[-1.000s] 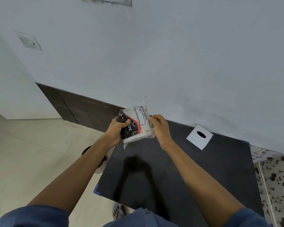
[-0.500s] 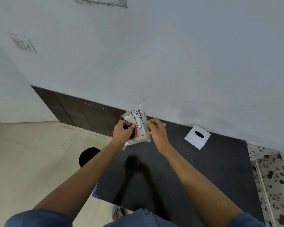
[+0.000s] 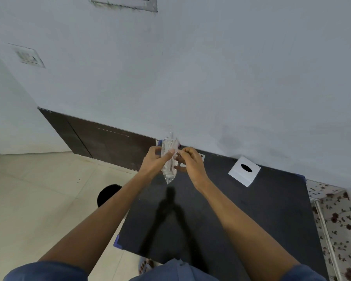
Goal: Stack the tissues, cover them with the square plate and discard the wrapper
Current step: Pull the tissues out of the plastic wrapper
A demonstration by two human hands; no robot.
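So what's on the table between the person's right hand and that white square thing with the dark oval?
Nothing: in the head view, the stretch of black table between the right hand and the white square plate is bare.

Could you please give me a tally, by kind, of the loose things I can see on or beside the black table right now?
Tissue packs: 1, the tissue pack, held in both hands
Square plates: 1, the white plate on the table
Bins: 1, the black bin on the floor
Total: 3

A pale grey wall (image 3: 211, 78) is filling twelve o'clock; cream floor tiles (image 3: 39, 199) are lying at eight o'clock beside the black bench (image 3: 251, 220).
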